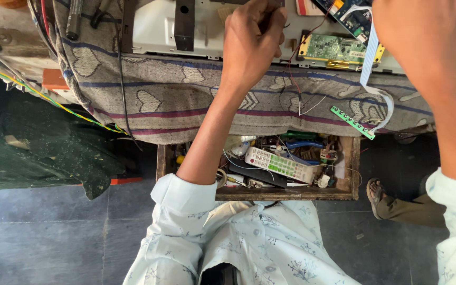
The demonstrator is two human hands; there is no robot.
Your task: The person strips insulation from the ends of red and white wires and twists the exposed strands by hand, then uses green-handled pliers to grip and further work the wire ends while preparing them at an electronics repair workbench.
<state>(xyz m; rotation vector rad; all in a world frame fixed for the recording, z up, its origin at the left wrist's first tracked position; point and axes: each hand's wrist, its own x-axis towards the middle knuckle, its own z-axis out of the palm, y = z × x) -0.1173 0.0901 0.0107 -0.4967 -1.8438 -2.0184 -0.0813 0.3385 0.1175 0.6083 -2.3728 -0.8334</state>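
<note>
Clearly a wiring step: the left hand is curled closed, pinching thin red wires just right of it, near the green circuit board. The right hand is out of view. Next calls for steady, fine placement.

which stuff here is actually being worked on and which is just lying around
In hand:
- left hand, closed on thin wires
- green circuit board on the white panel
- flat ribbon cable
- right arm, its hand out of view

Lying about:
- open drawer of odds and ends
- white remote
- blue-handled pliers
- patterned cloth
</note>
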